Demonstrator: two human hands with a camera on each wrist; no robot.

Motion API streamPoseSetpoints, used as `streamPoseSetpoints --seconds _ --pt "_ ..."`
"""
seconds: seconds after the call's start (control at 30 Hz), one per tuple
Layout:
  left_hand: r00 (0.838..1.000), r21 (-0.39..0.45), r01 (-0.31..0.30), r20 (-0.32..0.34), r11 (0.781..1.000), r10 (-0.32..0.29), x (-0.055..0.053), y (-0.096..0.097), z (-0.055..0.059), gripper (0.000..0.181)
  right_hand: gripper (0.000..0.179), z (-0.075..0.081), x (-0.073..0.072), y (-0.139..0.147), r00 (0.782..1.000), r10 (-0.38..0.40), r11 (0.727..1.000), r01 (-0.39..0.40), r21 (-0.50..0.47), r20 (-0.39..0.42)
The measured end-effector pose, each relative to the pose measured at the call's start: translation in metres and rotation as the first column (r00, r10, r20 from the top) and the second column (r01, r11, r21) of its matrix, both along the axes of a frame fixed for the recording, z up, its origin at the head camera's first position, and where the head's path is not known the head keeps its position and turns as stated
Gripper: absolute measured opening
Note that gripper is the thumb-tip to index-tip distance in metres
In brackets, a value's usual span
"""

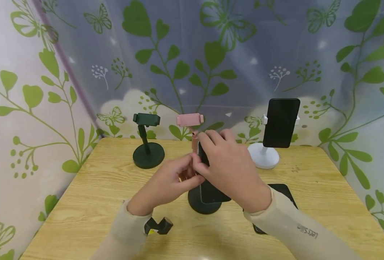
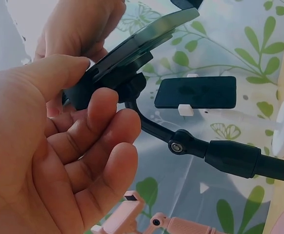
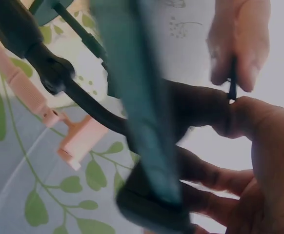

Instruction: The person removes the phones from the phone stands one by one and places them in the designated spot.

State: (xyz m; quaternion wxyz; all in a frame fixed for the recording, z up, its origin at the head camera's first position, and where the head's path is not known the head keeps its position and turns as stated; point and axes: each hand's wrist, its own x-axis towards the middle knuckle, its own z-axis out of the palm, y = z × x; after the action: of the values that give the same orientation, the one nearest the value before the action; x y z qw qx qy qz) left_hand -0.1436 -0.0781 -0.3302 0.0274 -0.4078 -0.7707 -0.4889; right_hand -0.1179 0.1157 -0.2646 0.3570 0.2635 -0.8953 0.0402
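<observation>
At the middle of the table a black phone stand [image 1: 205, 206] carries a dark phone [image 1: 213, 192], tilted in its clamp [image 2: 117, 73]. My left hand [image 1: 169, 182] pinches a thin black part at the clamp's edge between thumb and a finger, its other fingers loosely curled in the left wrist view. From the right, my right hand [image 1: 229, 166] grips the clamp, its fingers reaching behind the phone; it covers much of the phone in the head view. The jointed black arm [image 2: 156, 127] of the stand runs below the clamp. In the right wrist view the phone is blurred.
Behind stand a dark green phone stand [image 1: 148, 156], a pink phone stand [image 1: 190, 120] and a white phone stand [image 1: 265, 157] holding a black phone [image 1: 281, 123]. Another dark flat device [image 1: 281, 188] lies on the table, partly under my right forearm. A patterned curtain [image 1: 185, 54] hangs behind.
</observation>
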Motion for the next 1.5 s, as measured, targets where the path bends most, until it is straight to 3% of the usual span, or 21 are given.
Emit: streamPoseSetpoints --seconds 0.5,0.77,1.2,1.5 --pt "0.999 -0.005 0.022 0.034 1.0 -0.022 0.002 0.001 0.001 0.016 0.028 -0.009 -0.009 0.007 0.997 0.075 0.997 -0.074 -0.014 0.035" --pt "1.0 -0.032 0.023 -0.009 0.999 -0.023 0.0 0.002 -0.001 0.015 0.025 -0.013 -0.012 0.008 0.988 0.155 0.984 -0.152 -0.091 0.02" --pt "0.996 -0.021 -0.003 -0.087 1.0 0.001 -0.001 0.0 -0.004 0.015 0.019 -0.017 -0.016 0.007 0.986 0.166 0.981 -0.163 -0.103 0.017" --pt "0.995 0.006 -0.013 -0.095 1.0 0.013 -0.002 0.002 -0.006 0.009 0.018 -0.018 -0.019 0.006 0.983 0.181 0.978 -0.179 -0.112 0.014"
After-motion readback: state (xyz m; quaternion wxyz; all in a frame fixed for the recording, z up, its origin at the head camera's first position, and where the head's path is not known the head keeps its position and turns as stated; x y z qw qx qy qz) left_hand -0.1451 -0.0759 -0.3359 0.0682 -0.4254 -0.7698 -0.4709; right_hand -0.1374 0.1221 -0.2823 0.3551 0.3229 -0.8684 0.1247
